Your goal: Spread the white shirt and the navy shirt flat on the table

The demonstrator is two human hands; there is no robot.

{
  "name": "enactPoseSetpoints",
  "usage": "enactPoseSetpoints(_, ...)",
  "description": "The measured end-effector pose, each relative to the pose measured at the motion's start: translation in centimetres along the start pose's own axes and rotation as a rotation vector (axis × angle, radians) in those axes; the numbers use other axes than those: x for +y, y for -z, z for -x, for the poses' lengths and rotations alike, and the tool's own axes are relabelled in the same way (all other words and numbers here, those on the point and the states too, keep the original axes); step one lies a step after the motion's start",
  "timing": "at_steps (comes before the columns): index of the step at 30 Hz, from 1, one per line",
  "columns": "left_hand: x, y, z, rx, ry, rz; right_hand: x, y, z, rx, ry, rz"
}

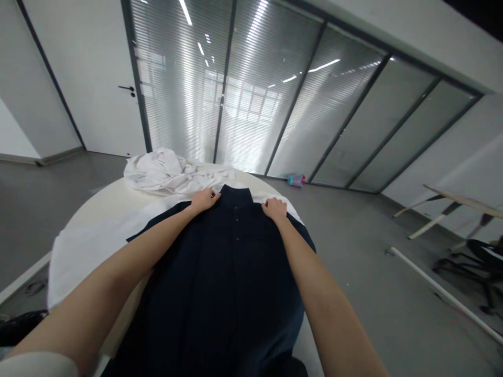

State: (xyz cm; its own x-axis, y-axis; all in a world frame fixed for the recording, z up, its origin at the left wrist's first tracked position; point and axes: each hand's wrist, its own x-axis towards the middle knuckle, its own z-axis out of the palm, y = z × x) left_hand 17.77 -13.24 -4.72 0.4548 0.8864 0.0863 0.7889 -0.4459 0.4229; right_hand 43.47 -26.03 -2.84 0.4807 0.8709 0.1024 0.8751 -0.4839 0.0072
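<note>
A dark navy polo shirt [231, 272] lies front up, its collar at the far end and a short row of small buttons below it. My left hand [205, 199] has its fingers closed on the shirt's left shoulder, beside the collar. On the opposite shoulder, my right hand [274, 208] grips the fabric with bent fingers. Both forearms stretch forward over the garment, and its lower part runs toward me past the table's near side. Under the shirt and to its left spreads a smooth white cloth [94, 251].
Crumpled white fabric [161, 170] is heaped at the far left of the round table [84, 212]. Beyond it, a blue-and-pink container [296, 180] lies on the floor by the glass partition. At right are a wooden-legged table [451, 199] and a long white bar [440, 290].
</note>
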Motion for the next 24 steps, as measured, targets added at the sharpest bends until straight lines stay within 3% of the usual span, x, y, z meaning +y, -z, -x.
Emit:
enactPoseSetpoints(4,-0.3,0.2,-2.4,-0.095,-0.045,-0.003,-1.6,-0.4,-2.6,-0.065,0.077,-0.183)
enactPoseSetpoints(8,-0.9,0.2,-3.1,-0.142,-0.098,0.013,-3.7,-1.4,-3.6,-0.105,0.094,-0.263)
enactPoseSetpoints(13,-0.3,0.9,-2.4,-0.06,-0.097,0.005,-4.8,-0.7,-3.9,-0.054,0.05,-0.282)
enactPoseSetpoints(19,1.0,2.4,-3.1,0.098,-0.029,-0.066,-5.7,1.6,-6.4,0.153,0.079,-0.284)
enactPoseSetpoints(24,0.2,0.7,-3.5,0.085,0.004,-0.162,-7.0,-1.0,-7.7,0.027,0.118,-0.158)
